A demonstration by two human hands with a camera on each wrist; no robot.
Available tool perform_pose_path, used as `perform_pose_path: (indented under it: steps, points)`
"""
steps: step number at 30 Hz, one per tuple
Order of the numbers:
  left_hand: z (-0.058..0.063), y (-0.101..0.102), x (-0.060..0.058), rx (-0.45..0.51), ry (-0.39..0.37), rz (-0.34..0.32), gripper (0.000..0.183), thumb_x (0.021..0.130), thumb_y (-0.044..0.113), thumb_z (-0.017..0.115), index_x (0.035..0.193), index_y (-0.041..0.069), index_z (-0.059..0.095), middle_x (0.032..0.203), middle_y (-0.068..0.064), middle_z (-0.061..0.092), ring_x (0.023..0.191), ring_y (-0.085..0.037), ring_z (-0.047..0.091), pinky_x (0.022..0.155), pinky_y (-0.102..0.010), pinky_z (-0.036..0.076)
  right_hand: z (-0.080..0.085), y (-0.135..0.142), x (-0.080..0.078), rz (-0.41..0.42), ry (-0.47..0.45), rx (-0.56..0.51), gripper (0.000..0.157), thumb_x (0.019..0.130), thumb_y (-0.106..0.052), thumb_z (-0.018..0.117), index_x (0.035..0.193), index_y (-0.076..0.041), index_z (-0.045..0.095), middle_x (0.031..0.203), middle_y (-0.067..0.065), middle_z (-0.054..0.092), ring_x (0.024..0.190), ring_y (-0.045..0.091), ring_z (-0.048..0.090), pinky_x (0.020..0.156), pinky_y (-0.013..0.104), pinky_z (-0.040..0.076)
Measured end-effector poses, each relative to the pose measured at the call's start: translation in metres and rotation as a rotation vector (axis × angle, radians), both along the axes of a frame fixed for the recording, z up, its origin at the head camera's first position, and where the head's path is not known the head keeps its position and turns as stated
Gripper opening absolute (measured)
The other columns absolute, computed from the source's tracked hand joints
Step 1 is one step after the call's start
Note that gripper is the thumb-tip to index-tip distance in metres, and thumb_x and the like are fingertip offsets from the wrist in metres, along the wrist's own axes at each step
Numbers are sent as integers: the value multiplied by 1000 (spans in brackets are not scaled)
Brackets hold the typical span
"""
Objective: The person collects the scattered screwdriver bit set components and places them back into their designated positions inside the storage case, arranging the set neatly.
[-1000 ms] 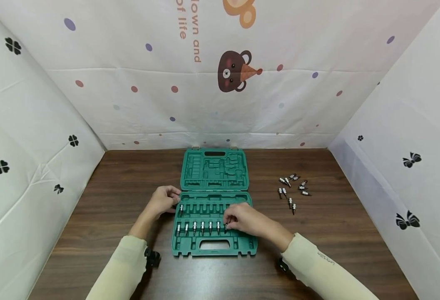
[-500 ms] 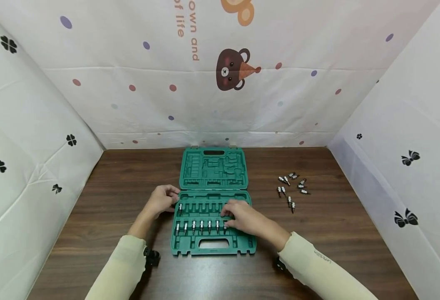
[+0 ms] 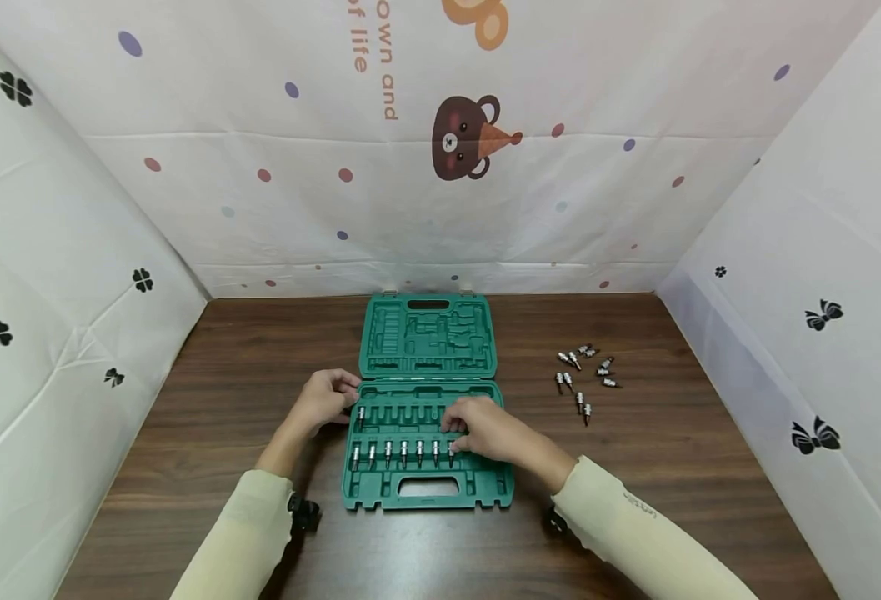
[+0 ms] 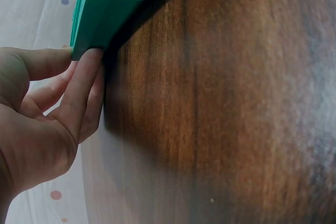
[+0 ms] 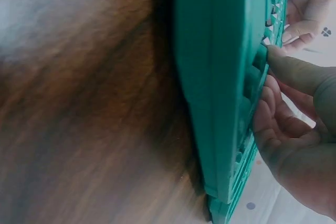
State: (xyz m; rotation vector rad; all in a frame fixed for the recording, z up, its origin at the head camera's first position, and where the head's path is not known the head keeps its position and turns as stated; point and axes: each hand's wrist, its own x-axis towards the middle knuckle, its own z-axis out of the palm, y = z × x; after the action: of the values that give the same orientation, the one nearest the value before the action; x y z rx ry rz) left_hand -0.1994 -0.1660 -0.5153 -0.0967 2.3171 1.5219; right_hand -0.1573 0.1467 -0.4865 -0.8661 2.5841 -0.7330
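Note:
A green plastic tool case lies open and flat on the table. Its front row holds several silver-and-black bit sockets, and one more bit socket sits at the left of the row behind. My left hand pinches the case's left edge, thumb at the rim and fingers against the side wall. My right hand is over the right part of the case, thumb tip right at the rightmost seated bit socket, fingers spread from the thumb. In the right wrist view, that hand hides part of the tray.
Several loose bit sockets lie scattered on the brown wooden table right of the case. The raised lid lies back toward the rear. A printed white sheet stands behind the table, with more sheeting on both sides.
My right fingers have parted from the thumb, and the rightmost bit socket now shows in its slot. The left hand has stayed at the case's edge. The head view has shifted slightly.

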Motion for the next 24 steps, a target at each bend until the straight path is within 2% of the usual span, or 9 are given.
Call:
perform_pose_path:
  steps: [9, 15, 24]
  points:
    - [2, 0, 0, -2, 4, 5, 21, 103, 1, 56, 123, -5, 63, 104, -16, 61, 90, -23, 64, 74, -41, 64, 3, -5, -4, -69, -90, -35, 20, 82, -8, 87, 96, -15, 74, 91, -4, 67, 86, 10, 59, 75, 27, 54]
    - [3, 0, 2, -8, 3, 2, 21, 104, 1, 56, 123, -4, 63, 104, -16, 61, 90, -24, 65, 75, -41, 64, 5, -8, -6, -111, -142, -35, 16, 84, -7, 86, 92, -13, 73, 88, -3, 66, 83, 10, 58, 74, 29, 53]
    - [2, 1, 1, -2, -7, 7, 21, 103, 1, 56, 123, -4, 63, 104, -16, 61, 90, -24, 64, 75, -40, 64, 3, -6, -7, -78, -128, -37, 15, 85, -8, 85, 93, -14, 73, 90, -4, 66, 85, 9, 59, 74, 28, 54]
